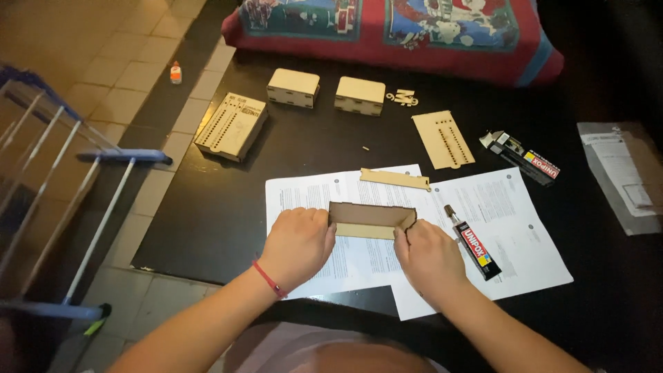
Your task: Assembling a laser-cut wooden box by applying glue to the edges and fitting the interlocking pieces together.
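Head view: a half-built wooden box frame [371, 220], open and empty inside, is held on printed paper sheets [525, 242] at table centre. It is clamped at its left end by the left hand [298, 245] and at its right end by the right hand [427, 257]. A glue tube [473, 242] is laid just beside the right hand at 3 o'clock. A wooden strip [395, 179] is placed at 12 o'clock. Two closed wooden boxes [326, 90], contents hidden, are set further out at 12 o'clock.
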